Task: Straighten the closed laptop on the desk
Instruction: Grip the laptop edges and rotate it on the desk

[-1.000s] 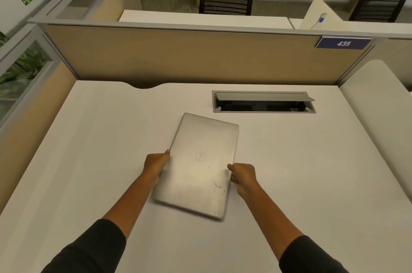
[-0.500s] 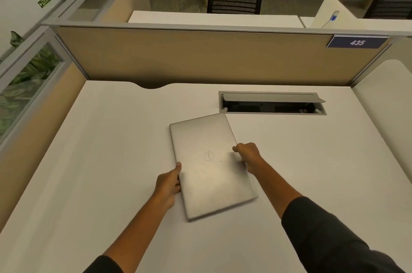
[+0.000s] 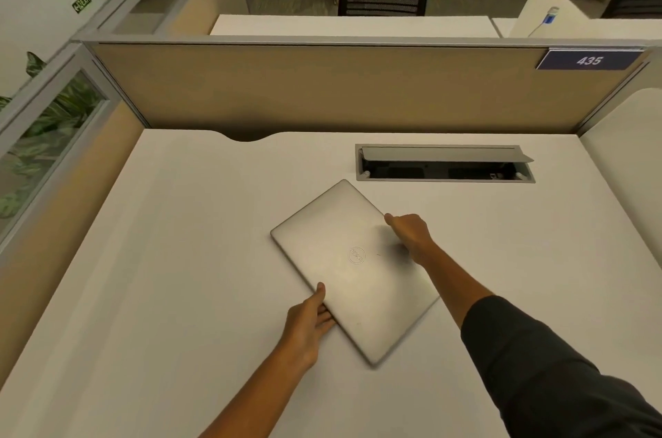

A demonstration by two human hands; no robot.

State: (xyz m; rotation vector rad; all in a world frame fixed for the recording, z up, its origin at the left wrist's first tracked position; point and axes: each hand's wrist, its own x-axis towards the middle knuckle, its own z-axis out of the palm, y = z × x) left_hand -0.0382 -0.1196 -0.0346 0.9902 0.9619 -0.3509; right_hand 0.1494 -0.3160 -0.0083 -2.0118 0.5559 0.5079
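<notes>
A closed silver laptop (image 3: 353, 267) with a round logo lies flat on the white desk (image 3: 179, 258), turned diagonally with one corner pointing toward the far cable box. My left hand (image 3: 310, 323) grips its near left edge, thumb on the lid and fingers along the side. My right hand (image 3: 410, 235) holds the far right edge, fingers curled over it. My right forearm crosses above the laptop's right part and hides it.
An open cable box (image 3: 444, 163) with a raised flap is sunk into the desk just beyond the laptop. A tan partition (image 3: 322, 86) with a "435" plate (image 3: 589, 59) closes the far side. Another partition runs along the left, and a white divider (image 3: 623, 165) along the right.
The laptop has rotated counterclockwise on the desk, from tilted slightly right to strongly diagonal. My right hand moved up and away with its edge; my left hand moved nearer to me.
</notes>
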